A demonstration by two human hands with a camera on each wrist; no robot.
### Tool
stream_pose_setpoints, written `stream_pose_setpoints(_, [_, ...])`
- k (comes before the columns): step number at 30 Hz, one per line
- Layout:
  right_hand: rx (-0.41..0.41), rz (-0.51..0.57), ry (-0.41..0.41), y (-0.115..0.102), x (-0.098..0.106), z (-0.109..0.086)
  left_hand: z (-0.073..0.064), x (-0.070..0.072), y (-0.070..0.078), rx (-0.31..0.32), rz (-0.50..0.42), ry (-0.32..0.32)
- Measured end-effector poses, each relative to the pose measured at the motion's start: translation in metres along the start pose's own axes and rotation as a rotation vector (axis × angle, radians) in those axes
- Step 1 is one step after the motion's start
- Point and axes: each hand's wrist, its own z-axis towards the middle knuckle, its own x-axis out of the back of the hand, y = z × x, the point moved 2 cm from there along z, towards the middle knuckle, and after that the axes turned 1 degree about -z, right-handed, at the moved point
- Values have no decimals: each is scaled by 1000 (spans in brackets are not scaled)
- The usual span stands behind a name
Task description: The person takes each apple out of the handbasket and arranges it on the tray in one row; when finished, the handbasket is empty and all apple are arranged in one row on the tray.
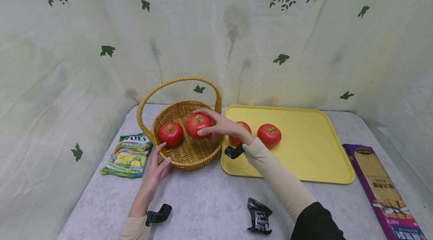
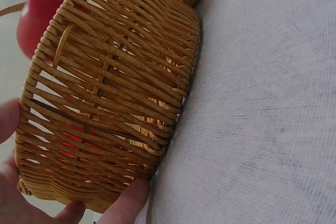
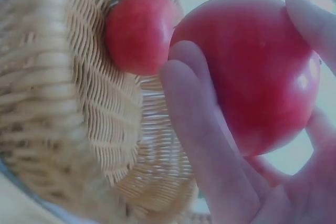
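My right hand (image 1: 220, 124) grips a red apple (image 1: 198, 125) over the right half of a wicker basket (image 1: 193, 165). In the right wrist view, fingers and thumb wrap around that apple (image 3: 247, 77). A second apple (image 1: 170, 134) lies inside the basket on the left, and the right wrist view also shows this apple (image 3: 140, 34) against the woven wall. With my left hand (image 1: 153, 174) I hold the basket's front left rim; in the left wrist view the fingers (image 2: 126, 203) lie along the outer side of the basket (image 2: 110, 82) and the thumb touches its rim.
A yellow tray (image 1: 304, 149) to the right of the basket bears two apples (image 1: 269, 135). A green and yellow candy bag (image 1: 130, 156) lies left of the basket. A small black packet (image 1: 259, 215) sits near the front, and a long purple package (image 1: 383, 191) lies at the right edge.
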Motion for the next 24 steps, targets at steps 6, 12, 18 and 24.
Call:
stream_pose_setpoints(6, [29, -18, 28, -4, 14, -38, 0, 1, 0, -9, -8, -5])
stream_pose_setpoints(12, [-10, -29, 124, 2, 37, -78, 0, 1, -1, -7, -9, -7])
stream_pose_setpoints(18, [-50, -59, 251, 23, 70, -123, 0, 0, -1, -2, -4, -9])
stream_pose_setpoints(24, [-104, -53, 370, 44, 104, -174, 0, 0, 1, 2, -4, -5])
